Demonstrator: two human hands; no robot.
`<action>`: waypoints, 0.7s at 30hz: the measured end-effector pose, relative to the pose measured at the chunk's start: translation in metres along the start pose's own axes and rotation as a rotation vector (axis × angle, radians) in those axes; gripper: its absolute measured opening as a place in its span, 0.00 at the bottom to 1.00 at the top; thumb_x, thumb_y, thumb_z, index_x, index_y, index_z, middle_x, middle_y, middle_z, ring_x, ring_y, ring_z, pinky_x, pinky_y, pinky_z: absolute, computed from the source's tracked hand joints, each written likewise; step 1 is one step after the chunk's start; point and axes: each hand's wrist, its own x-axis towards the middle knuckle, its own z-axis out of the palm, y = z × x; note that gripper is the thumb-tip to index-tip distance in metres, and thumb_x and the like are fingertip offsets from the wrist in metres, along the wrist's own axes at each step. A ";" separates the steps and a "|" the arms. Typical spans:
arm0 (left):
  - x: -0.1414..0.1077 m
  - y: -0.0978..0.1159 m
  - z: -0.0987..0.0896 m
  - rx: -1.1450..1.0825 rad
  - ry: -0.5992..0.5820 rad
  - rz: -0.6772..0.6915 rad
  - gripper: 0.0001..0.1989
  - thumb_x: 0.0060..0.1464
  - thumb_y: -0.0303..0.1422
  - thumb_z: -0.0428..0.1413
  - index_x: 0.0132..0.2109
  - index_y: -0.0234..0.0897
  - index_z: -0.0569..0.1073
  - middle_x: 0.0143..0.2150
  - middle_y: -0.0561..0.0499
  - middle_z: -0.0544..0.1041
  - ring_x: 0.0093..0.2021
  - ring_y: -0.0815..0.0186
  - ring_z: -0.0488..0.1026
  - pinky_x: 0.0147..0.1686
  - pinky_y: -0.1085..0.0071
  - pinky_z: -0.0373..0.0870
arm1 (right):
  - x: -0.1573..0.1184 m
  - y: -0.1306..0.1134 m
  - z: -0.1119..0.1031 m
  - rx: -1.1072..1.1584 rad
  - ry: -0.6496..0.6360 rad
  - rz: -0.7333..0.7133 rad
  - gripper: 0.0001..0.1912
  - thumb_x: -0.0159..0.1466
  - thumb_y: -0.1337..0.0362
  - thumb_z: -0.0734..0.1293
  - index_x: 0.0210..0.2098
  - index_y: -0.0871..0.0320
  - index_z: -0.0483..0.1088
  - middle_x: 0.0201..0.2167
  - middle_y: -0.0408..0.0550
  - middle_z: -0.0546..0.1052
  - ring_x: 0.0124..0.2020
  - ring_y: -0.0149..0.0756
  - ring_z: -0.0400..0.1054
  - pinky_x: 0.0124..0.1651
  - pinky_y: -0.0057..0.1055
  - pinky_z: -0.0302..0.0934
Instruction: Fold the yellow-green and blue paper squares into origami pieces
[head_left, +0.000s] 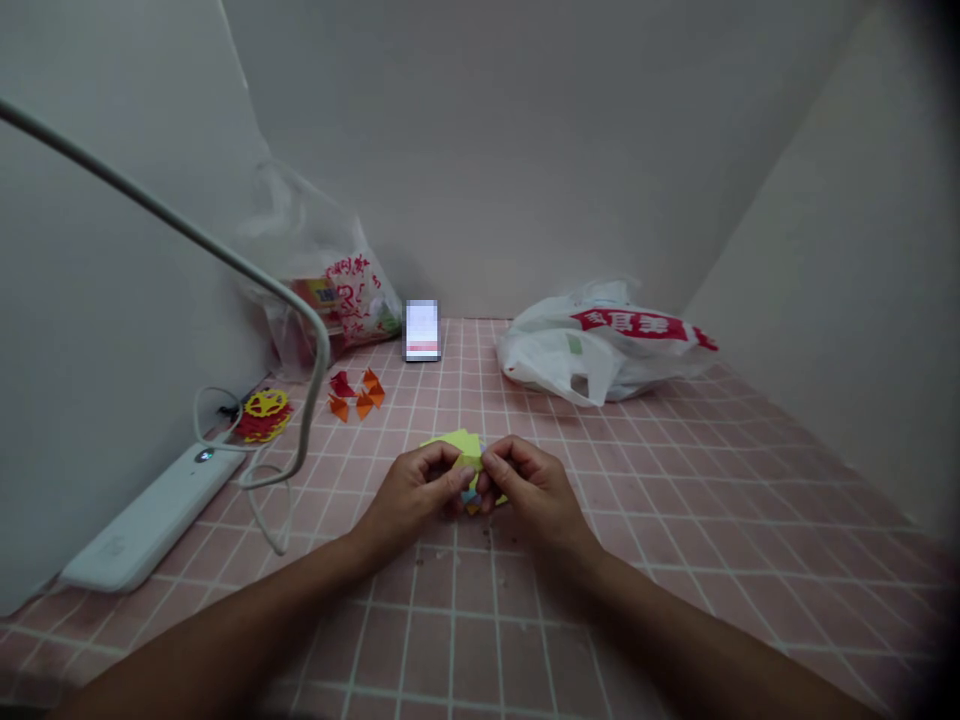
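Observation:
Near the middle of the pink tiled surface [472,640], my two hands meet around a piece of yellow folded paper [466,442]. My left hand [420,487] pinches the yellow paper between thumb and fingers. Close against its right side, my right hand [536,485] is closed, thumb and index finger together at the paper's right edge. Small blue and orange bits [471,497] show between and below the fingertips. The fingers hide part of the paper, so its full shape cannot be made out.
Several orange and red folded pieces [364,404] lie beyond my left hand, beside yellow and red cut-outs [264,415]. A white device [154,515] and looping cable [311,400] are at left. Two plastic bags [360,300] [547,350] and a lit phone [421,330] stand behind.

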 end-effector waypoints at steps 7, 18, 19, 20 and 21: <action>-0.002 -0.001 -0.001 0.039 0.044 0.066 0.12 0.56 0.39 0.58 0.32 0.34 0.72 0.24 0.54 0.71 0.24 0.70 0.68 0.28 0.73 0.65 | -0.004 -0.001 0.003 -0.028 -0.007 -0.028 0.13 0.63 0.56 0.67 0.26 0.57 0.66 0.21 0.41 0.73 0.20 0.28 0.67 0.26 0.27 0.62; -0.006 0.003 -0.005 0.274 0.155 0.329 0.07 0.56 0.31 0.58 0.31 0.34 0.74 0.29 0.52 0.72 0.29 0.68 0.70 0.31 0.73 0.66 | -0.008 -0.002 0.002 -0.072 -0.060 -0.129 0.05 0.63 0.61 0.68 0.33 0.56 0.71 0.26 0.41 0.72 0.24 0.29 0.68 0.28 0.27 0.63; -0.005 0.003 -0.005 0.281 0.157 0.336 0.07 0.56 0.31 0.58 0.31 0.34 0.74 0.29 0.52 0.72 0.29 0.68 0.70 0.30 0.73 0.66 | -0.008 -0.002 0.002 -0.095 -0.059 -0.145 0.05 0.64 0.62 0.68 0.33 0.56 0.71 0.26 0.41 0.72 0.24 0.29 0.68 0.29 0.28 0.63; -0.005 0.003 -0.005 0.280 0.156 0.337 0.06 0.56 0.31 0.58 0.31 0.34 0.74 0.29 0.52 0.72 0.29 0.68 0.70 0.30 0.73 0.66 | -0.009 -0.002 0.002 -0.125 -0.054 -0.158 0.05 0.64 0.62 0.67 0.33 0.56 0.71 0.25 0.41 0.72 0.24 0.30 0.68 0.29 0.28 0.63; -0.005 0.003 -0.005 0.272 0.151 0.331 0.06 0.56 0.31 0.58 0.32 0.34 0.74 0.29 0.52 0.72 0.29 0.68 0.70 0.30 0.73 0.66 | -0.010 -0.003 0.001 -0.157 -0.047 -0.170 0.05 0.64 0.63 0.67 0.33 0.57 0.71 0.24 0.41 0.71 0.24 0.30 0.68 0.29 0.28 0.63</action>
